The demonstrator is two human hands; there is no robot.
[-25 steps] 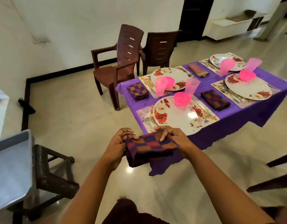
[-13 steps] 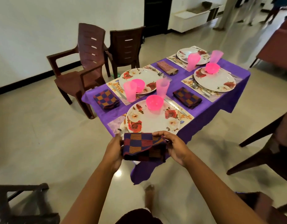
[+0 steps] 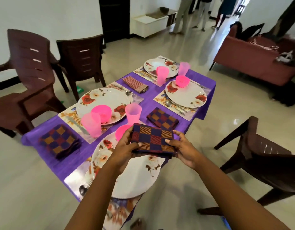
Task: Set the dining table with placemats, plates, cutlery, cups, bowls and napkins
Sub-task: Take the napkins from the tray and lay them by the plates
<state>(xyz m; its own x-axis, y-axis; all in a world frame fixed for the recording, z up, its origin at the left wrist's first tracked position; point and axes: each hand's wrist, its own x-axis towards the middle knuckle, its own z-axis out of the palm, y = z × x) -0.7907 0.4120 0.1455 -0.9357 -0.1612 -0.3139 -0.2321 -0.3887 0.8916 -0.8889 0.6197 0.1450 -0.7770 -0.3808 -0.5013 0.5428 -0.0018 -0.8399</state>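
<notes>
Here both hands pinch the folded napkin between them, above the plate.

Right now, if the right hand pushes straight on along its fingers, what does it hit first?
The right hand points left, already gripping the folded checked napkin. Past that, probably the left hand holding the other edge. Depth is unclear.

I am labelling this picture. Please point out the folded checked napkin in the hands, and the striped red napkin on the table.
Folded checked napkin [image 3: 152, 140], head view, middle of its top face.
Striped red napkin [image 3: 135, 84], head view, middle of the fold.
</notes>
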